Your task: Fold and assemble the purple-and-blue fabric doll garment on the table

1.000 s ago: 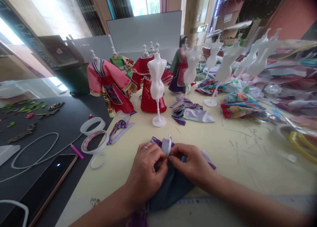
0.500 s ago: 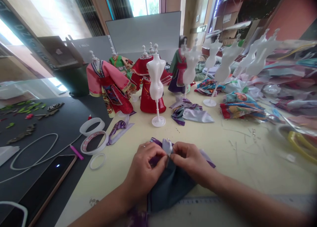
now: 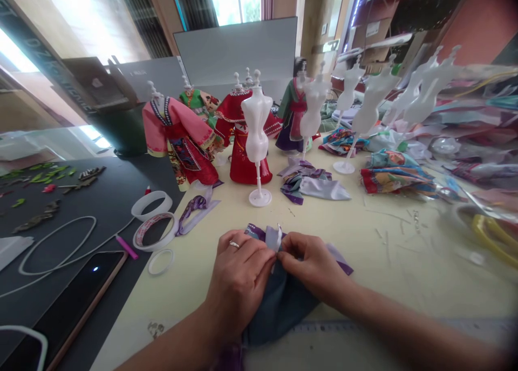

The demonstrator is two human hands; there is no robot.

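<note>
My left hand (image 3: 238, 282) and my right hand (image 3: 309, 265) meet over a small doll garment (image 3: 283, 303) of dark blue-grey cloth with purple and white trim, lying on the cream table (image 3: 396, 263). Both hands pinch its white collar edge (image 3: 276, 237), fingers closed on the cloth. A ring shows on my left hand. A bare white mannequin stand (image 3: 257, 139) rises just beyond the hands.
Dressed mannequins in pink (image 3: 178, 139) and red (image 3: 243, 139) stand behind, with more bare white ones (image 3: 364, 112) to the right. Folded fabrics (image 3: 311, 184) lie mid-table. Tape rolls (image 3: 152, 220), a phone (image 3: 76, 298) and a white cable (image 3: 56, 247) sit on the dark mat at left.
My left hand has slid slightly right and forward over the garment, fingers pressing closer to my right hand; the white trim stays pinched between them.
</note>
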